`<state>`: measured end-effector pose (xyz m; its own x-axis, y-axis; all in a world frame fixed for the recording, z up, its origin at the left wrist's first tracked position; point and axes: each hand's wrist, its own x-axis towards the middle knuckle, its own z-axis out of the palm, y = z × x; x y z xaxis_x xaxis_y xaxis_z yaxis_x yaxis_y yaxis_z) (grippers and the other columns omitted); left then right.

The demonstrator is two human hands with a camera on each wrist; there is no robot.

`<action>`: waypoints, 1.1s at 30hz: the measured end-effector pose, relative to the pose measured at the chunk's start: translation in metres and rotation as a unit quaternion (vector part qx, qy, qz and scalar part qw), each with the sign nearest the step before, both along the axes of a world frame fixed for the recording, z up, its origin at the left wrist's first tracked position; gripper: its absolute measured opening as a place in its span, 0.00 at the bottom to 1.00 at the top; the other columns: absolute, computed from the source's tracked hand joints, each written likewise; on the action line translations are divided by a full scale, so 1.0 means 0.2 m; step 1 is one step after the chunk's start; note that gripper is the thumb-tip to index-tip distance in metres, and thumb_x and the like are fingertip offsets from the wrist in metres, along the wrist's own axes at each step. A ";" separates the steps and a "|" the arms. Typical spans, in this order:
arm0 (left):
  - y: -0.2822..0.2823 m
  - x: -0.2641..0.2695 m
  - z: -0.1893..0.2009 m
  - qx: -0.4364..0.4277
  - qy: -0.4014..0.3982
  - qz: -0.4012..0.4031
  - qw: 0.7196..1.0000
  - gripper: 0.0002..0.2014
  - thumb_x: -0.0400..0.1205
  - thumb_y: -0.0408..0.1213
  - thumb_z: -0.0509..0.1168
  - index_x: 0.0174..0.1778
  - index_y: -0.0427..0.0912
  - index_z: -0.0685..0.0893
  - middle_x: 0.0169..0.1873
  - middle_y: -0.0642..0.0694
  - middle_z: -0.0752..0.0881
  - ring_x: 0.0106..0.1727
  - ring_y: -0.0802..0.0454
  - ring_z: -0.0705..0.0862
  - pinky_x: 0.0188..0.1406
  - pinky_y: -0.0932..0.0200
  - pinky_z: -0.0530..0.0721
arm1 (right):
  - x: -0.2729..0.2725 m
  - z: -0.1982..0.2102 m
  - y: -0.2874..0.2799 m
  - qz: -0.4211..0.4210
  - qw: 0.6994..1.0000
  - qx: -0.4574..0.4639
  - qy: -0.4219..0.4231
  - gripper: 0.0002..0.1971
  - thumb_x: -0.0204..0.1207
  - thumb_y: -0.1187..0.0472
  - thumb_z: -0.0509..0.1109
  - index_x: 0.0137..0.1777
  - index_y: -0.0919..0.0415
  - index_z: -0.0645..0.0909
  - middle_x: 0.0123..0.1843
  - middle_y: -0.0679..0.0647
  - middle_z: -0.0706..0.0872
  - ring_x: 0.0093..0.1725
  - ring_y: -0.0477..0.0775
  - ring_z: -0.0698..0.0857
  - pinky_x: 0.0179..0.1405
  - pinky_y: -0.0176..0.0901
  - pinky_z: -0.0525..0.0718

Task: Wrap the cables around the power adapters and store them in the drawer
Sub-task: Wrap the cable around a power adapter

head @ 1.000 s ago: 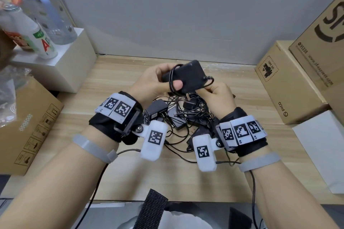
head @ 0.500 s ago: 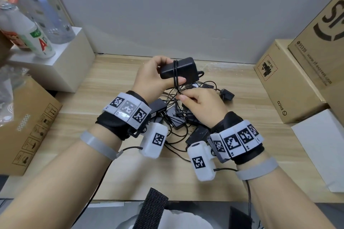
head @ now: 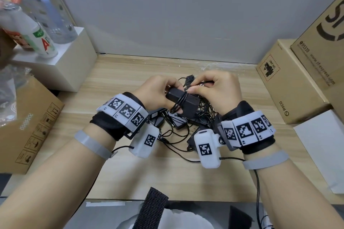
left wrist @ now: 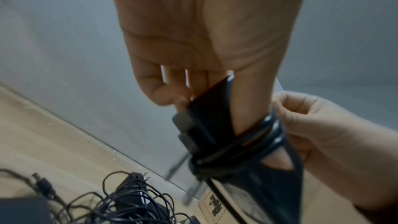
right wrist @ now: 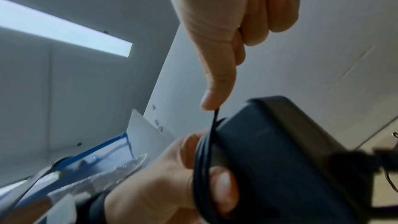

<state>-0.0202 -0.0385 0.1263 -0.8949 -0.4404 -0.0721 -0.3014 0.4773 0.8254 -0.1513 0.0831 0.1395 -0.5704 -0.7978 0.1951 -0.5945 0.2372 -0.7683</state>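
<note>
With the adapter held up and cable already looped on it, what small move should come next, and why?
Probably one more turn: the right hand carries the cable it pinches around the adapter again. The left hand grips the adapter, several loops already sit on its middle, and slack cable runs on from the right hand, so the wrapping looks unfinished.

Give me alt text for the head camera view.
The left hand grips a black power adapter while the right hand pinches its cable and winds it round, above a tangle of adapters on a wooden desk.
</note>
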 end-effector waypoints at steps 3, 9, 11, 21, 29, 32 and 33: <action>0.00 0.04 0.02 0.135 0.045 -0.040 0.989 0.23 0.57 0.30 0.81 0.42 0.49 0.81 0.37 0.56 0.86 0.41 0.62 0.84 0.42 0.73 0.80 | -0.02 -0.02 0.00 0.009 0.999 -0.021 -0.026 0.02 0.67 0.57 0.77 0.39 0.51 0.90 0.36 0.43 0.89 0.38 0.42 0.86 0.46 0.49 0.85; 0.02 0.02 0.04 0.290 0.211 0.055 0.932 0.28 0.50 0.40 0.81 0.46 0.44 0.81 0.33 0.55 0.88 0.33 0.59 0.86 0.26 0.66 0.83 | 0.03 -0.12 0.01 0.050 0.995 0.084 0.003 0.14 0.78 0.54 0.65 0.31 0.48 0.84 0.29 0.50 0.83 0.36 0.54 0.81 0.36 0.48 0.74; 0.04 0.01 0.06 0.271 0.227 0.086 0.931 0.20 0.57 0.32 0.78 0.43 0.44 0.80 0.28 0.57 0.87 0.27 0.63 0.83 0.20 0.70 0.78 | 0.06 -0.12 0.01 0.067 0.990 0.122 0.020 0.15 0.79 0.52 0.62 0.30 0.46 0.78 0.29 0.48 0.78 0.39 0.57 0.78 0.38 0.46 0.73; 0.02 0.00 0.03 0.138 0.205 0.189 0.950 0.19 0.62 0.27 0.79 0.39 0.49 0.78 0.36 0.52 0.82 0.36 0.58 0.79 0.34 0.66 0.81 | 0.13 -0.11 0.02 0.119 0.978 0.134 0.109 0.12 0.79 0.49 0.61 0.50 0.49 0.86 0.46 0.49 0.88 0.50 0.56 0.84 0.48 0.50 0.81; -0.02 0.04 -0.03 -0.030 0.041 0.109 0.993 0.19 0.60 0.31 0.80 0.34 0.55 0.78 0.34 0.56 0.82 0.38 0.57 0.80 0.36 0.74 0.76 | 0.11 0.03 0.02 0.091 0.984 0.068 0.136 0.05 0.67 0.50 0.75 0.41 0.47 0.89 0.33 0.40 0.79 0.40 0.44 0.79 0.41 0.43 0.76; -0.04 0.06 -0.02 0.017 0.008 0.042 0.999 0.20 0.59 0.29 0.81 0.37 0.53 0.81 0.35 0.55 0.83 0.39 0.59 0.81 0.40 0.72 0.77 | 0.08 0.02 0.01 0.073 0.991 0.032 0.111 0.04 0.66 0.51 0.77 0.40 0.47 0.89 0.34 0.40 0.84 0.39 0.45 0.81 0.42 0.46 0.80; -0.04 0.07 -0.01 0.041 0.005 0.016 0.999 0.20 0.60 0.28 0.81 0.39 0.51 0.81 0.36 0.55 0.84 0.38 0.61 0.81 0.41 0.72 0.78 | 0.06 0.01 0.01 0.061 0.994 0.014 0.091 0.04 0.66 0.52 0.77 0.40 0.47 0.90 0.35 0.41 0.85 0.39 0.45 0.82 0.43 0.47 0.81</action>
